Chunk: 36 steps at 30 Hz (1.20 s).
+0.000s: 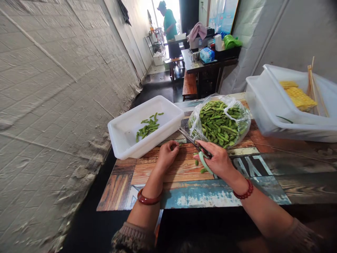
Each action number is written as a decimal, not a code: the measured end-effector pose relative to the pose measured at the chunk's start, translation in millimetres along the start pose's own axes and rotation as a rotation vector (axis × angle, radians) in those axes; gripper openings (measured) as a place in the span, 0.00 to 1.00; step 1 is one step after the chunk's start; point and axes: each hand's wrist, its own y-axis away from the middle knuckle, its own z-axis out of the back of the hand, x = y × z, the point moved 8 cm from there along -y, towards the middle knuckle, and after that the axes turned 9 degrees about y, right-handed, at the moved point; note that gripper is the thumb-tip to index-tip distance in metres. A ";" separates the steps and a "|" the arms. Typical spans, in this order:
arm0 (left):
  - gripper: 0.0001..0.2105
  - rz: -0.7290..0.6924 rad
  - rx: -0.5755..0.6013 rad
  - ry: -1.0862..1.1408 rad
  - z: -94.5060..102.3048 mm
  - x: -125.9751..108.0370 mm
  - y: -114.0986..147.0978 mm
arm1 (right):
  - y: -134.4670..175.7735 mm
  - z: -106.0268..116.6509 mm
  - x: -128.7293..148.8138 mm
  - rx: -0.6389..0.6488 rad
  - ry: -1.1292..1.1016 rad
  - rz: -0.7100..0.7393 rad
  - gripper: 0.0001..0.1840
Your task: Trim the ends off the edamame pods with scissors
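Observation:
My right hand (217, 160) is closed around scissors (202, 162) with pale green handles, their blades pointing left toward the white tub's corner. Just above the table, my left hand (168, 154) is pinched shut, and a small green tip of an edamame pod (180, 144) shows at its fingertips; the rest is hidden. Loose edamame pods (203, 170) lie on the table beneath the scissors. Ahead of my right hand, a clear plastic bag (193, 121) stands open, full of green edamame pods (218, 121). A small heap of pods (149, 127) lies inside the white tub (126, 153) at the left.
Stacked white tubs (265, 121) at the right hold yellow packets (300, 96) and wooden sticks (312, 84). The patchwork table (195, 196) ends near my forearms. A brick-patterned wall (52, 105) runs along the left. Farther back, a person (170, 26) stands beyond a cluttered dark table (192, 66).

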 end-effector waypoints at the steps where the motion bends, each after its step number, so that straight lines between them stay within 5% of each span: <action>1: 0.04 0.050 0.011 0.180 -0.3 0.6 2.0 | -0.2 0.2 0.5 -0.001 -0.001 0.002 0.22; 5: 0.12 0.233 0.124 0.774 -12.7 -5.1 12.9 | -0.8 -0.9 3.7 0.034 0.014 0.012 0.23; 9: 0.13 0.232 0.173 0.978 -17.8 -16.9 17.8 | 0.2 -8.0 6.2 0.166 0.031 -0.007 0.28; 18: 0.12 0.108 0.164 0.950 -12.9 -31.8 20.2 | 1.8 -12.1 6.1 0.234 0.036 -0.035 0.30; 23: 0.14 0.133 0.080 0.866 -7.2 -27.3 21.3 | 2.6 -12.9 6.9 0.232 0.051 -0.020 0.30; 36: 0.10 0.010 0.096 0.766 -5.3 -21.5 17.4 | 4.6 -13.9 5.4 0.238 0.064 0.001 0.28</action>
